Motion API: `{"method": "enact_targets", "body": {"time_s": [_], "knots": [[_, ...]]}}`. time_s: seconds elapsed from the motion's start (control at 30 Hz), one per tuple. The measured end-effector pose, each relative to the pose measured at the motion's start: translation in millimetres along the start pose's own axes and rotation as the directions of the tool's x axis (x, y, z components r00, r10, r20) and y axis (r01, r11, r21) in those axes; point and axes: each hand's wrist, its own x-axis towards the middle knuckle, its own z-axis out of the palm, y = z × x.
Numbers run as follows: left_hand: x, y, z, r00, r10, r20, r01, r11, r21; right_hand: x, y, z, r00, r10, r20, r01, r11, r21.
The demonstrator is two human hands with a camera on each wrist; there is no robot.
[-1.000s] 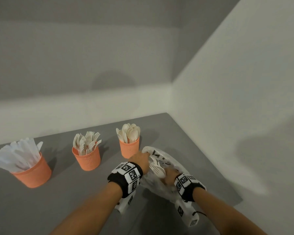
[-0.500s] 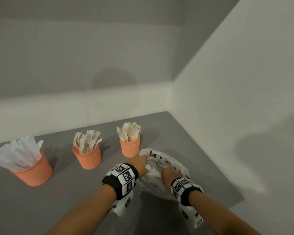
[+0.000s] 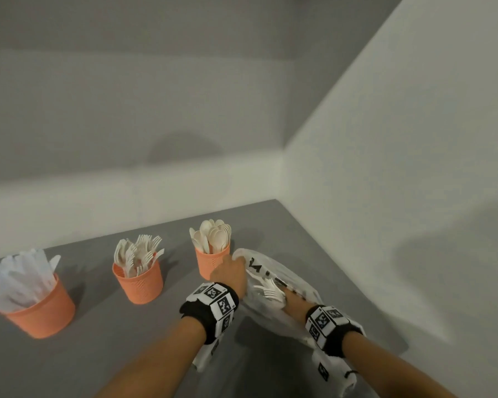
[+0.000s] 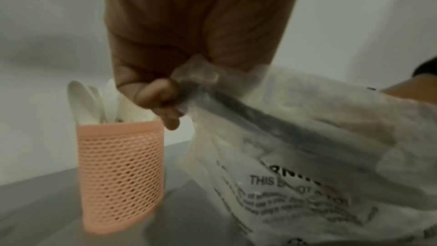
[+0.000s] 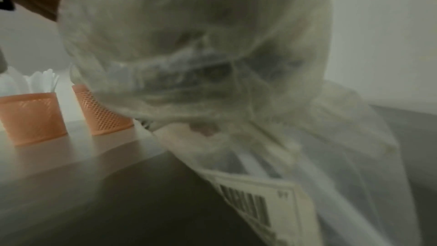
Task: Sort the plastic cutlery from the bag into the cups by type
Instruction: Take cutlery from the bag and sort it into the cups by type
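Observation:
Three orange mesh cups stand in a row: knives [image 3: 38, 308] on the left, forks [image 3: 140, 282] in the middle, spoons [image 3: 210, 259] on the right. A clear printed plastic bag [image 3: 273, 271] lies just right of the spoon cup [image 4: 120, 175]. My left hand [image 3: 230, 272] pinches the bag's edge [image 4: 196, 76] and holds it up. My right hand is inside the bag, with only the wrist [image 3: 295, 301] showing. White forks [image 3: 270, 291] lie in the bag beside it. Crumpled plastic [image 5: 189, 53] fills the right wrist view, so the fingers are hidden.
The grey table [image 3: 156, 354] meets a white wall [image 3: 385, 225] close on the right and another behind the cups. A barcode label [image 5: 255, 203] sits on the bag's lower part. Two cups [image 5: 33, 117] show at the left of the right wrist view.
My right hand has slid a little deeper into the bag among the forks. The left hand keeps its hold on the bag's edge by the spoon cup.

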Motion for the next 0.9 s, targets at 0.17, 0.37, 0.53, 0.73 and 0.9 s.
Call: {"method": "enact_targets", "body": {"time_s": [0.17, 0.37, 0.53, 0.73, 0.9], "knots": [[5, 5, 2, 1.000, 0.024, 0.018, -0.024, 0.999, -0.027, -5, 0, -4, 1.000, -0.024, -0.011, 0.024, 0.999, 0.034], [12, 3, 3, 0.996, 0.065, 0.054, -0.039, 0.923, -0.382, -2, 2, -9, 0.992, -0.104, -0.074, 0.105, 0.994, 0.011], [17, 2, 0, 0.992, 0.101, 0.080, -0.045, 0.855, -0.517, 3, 2, -7, 0.990, -0.117, -0.074, 0.122, 0.991, 0.057], [20, 10, 5, 0.971, 0.206, 0.122, -0.122, 0.864, -0.489, 19, -8, -4, 0.997, -0.032, -0.073, 0.042, 0.990, 0.132], [26, 5, -3, 0.991, 0.076, -0.107, -0.101, 0.963, -0.251, 25, -1, -10, 0.994, -0.033, -0.109, 0.039, 0.998, 0.054]]}}
